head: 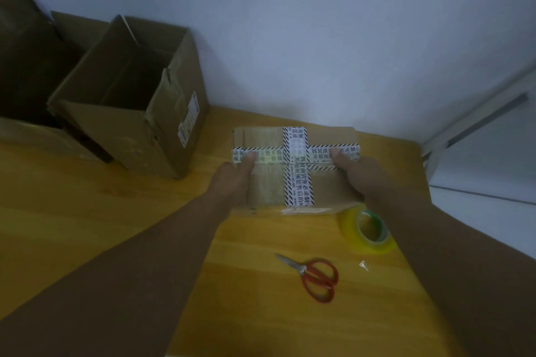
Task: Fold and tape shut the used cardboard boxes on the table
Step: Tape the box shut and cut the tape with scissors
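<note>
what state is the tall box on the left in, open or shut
Open: the tall box has its top flaps standing up, its dark inside shows, and no tape closes its top.

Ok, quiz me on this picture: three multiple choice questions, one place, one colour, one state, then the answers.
1. Where do the scissors lie? A) on the floor B) on the table, nearer the person than the small box C) on a chair
2. What colour are their handles? A) blue B) red C) black
3. How is the big box at the left? A) open on top B) taped shut C) flattened
Answers: 1 B, they lie on the wood in front of the box. 2 B, both loops are red. 3 A, its inside shows.
</note>
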